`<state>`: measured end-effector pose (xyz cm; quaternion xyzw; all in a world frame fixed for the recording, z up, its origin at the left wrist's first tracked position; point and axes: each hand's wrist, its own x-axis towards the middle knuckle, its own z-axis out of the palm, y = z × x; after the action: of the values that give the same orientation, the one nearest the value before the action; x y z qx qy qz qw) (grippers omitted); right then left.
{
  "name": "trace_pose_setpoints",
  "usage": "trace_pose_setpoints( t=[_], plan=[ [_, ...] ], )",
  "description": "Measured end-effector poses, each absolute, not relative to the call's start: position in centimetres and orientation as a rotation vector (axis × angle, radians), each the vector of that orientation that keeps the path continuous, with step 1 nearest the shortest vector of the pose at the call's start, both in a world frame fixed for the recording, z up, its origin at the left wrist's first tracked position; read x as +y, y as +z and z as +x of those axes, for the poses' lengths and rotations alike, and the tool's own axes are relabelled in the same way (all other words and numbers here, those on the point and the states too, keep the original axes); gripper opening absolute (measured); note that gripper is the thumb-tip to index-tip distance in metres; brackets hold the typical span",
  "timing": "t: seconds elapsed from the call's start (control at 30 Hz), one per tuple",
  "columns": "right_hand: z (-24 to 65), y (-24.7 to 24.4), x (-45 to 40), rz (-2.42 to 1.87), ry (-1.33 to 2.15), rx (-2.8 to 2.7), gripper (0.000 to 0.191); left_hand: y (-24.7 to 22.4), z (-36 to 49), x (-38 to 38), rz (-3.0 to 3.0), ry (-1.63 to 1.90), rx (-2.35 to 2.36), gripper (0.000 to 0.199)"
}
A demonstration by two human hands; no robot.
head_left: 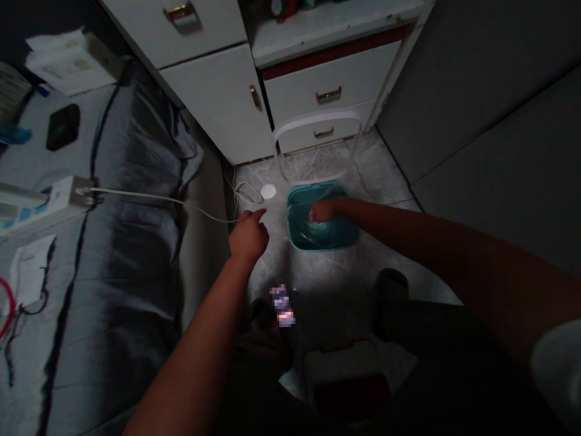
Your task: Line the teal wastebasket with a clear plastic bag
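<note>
Teal bin, just one, stands on the tile floor, its white handle raised and thin clear plastic inside. Left of it, the left hand is open, fingers extended, holding nothing, near a white cable. The right hand curls over the bin's mouth; whether it grips the plastic cannot be told.

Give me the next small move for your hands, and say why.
Probably ease the left hand slightly toward the white disc: it is open, appears to hold nothing, and points close beside the disc, while the right hand is occupied at the teal bin.
</note>
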<state>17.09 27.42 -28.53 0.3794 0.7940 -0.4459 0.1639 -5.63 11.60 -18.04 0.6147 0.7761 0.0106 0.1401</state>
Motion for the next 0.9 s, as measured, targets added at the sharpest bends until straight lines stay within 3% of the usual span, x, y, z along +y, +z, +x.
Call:
trace_pose_setpoints(
  t=[0.13,0.27,0.37,0.5,0.73,0.9],
  plan=[
    [23.2,-22.8,28.5,1.298,-1.076,2.325,0.034,-17.8,-7.3,11.2,1.822,0.188,2.442,0.056],
    [29.4,-19.6,25.7,1.622,-0.520,2.474,0.039,-17.4,-6.7,10.3,2.008,0.262,2.455,0.047],
    [31.4,-19.1,21.7,1.529,-0.408,2.544,0.042,-17.8,-4.5,9.8,2.260,0.218,2.228,0.041],
    [31.3,-19.5,17.4,1.356,-0.318,2.618,0.040,-18.6,-1.8,9.9,2.503,0.124,1.991,0.050],
    [30.5,-20.6,16.3,1.177,-0.246,2.578,0.044,-17.6,-5.1,12.0,2.106,0.204,2.465,0.074],
    [30.7,-21.9,16.7,1.223,-0.213,2.501,0.042,-16.1,-5.7,12.3,2.303,0.208,2.314,0.042]
  ],
)
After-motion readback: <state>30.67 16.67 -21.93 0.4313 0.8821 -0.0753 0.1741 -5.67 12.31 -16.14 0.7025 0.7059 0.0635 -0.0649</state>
